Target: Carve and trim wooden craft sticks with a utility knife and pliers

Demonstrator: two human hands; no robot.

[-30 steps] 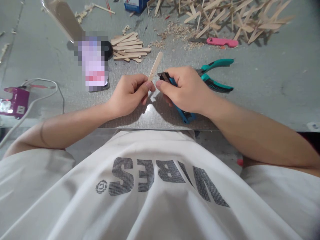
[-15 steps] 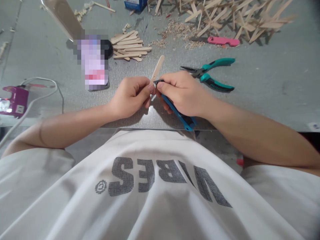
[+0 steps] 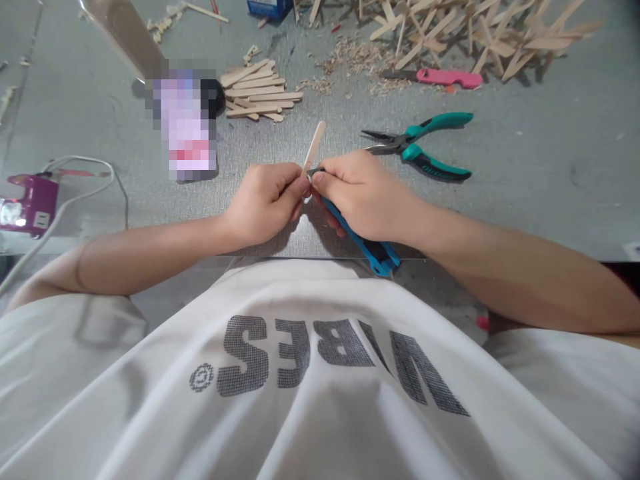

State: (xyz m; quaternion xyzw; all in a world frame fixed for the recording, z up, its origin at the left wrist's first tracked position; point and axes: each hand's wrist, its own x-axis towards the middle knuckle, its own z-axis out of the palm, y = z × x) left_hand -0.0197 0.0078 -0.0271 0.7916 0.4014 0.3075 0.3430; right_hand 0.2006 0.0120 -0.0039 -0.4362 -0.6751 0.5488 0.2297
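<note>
My left hand (image 3: 267, 203) pinches a wooden craft stick (image 3: 314, 145) between thumb and fingers, its rounded end pointing up and away from me. Closed around a blue utility knife (image 3: 357, 230) is my right hand (image 3: 373, 193), with the thumb pressed near the blade end. The short dark blade meets the stick just above my left thumb. Both hands are close together over the table's front edge, and the stick's lower end is hidden by my fingers. Pliers with green handles (image 3: 435, 127) lie open just beyond my right hand.
A pile of craft sticks (image 3: 263, 90) lies beside a pixelated phone-like object (image 3: 187, 127). A pink-handled knife (image 3: 450, 78) rests near wood shavings (image 3: 350, 60), and joined sticks (image 3: 480, 33) are heaped at the back right. A purple device (image 3: 33, 203) with a white cable (image 3: 75, 190) sits at left.
Both hands have come slightly toward me with the stick and the knife. The knife's rear end now reaches further past the table edge.
</note>
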